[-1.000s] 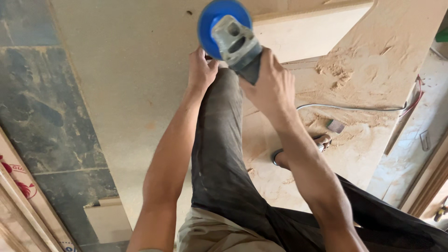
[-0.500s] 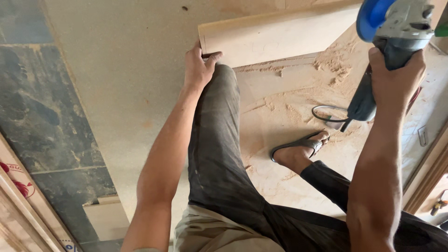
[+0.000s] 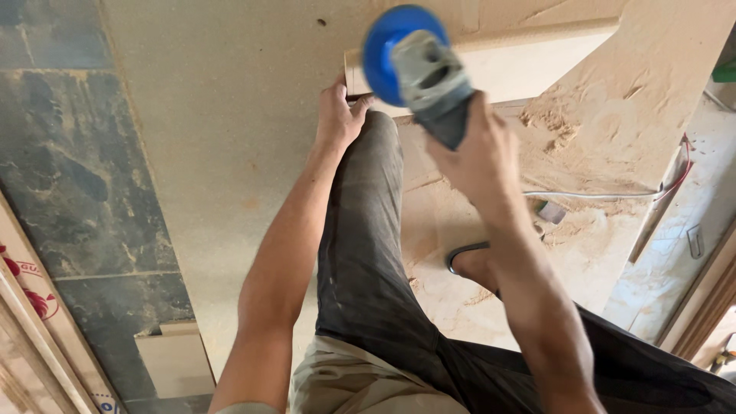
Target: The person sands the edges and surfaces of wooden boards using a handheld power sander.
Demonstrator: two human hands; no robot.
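Note:
My right hand grips the dark body of an angle grinder with a grey head and a blue guard disc. The grinder hovers over the near end of a pale wooden board. My left hand presses on the corner of that board, beside my knee in dark trousers. The board rests on a large beige sheet that lies on the floor.
Sawdust covers the sheet at the right. A grey power cable runs across it. My foot in a sandal stands on the dusty sheet. Dark marble floor tiles lie at the left, wooden strips at the lower left.
My right hand swung the grinder from the far right back over the board's near end. The left hand stayed on the board's corner.

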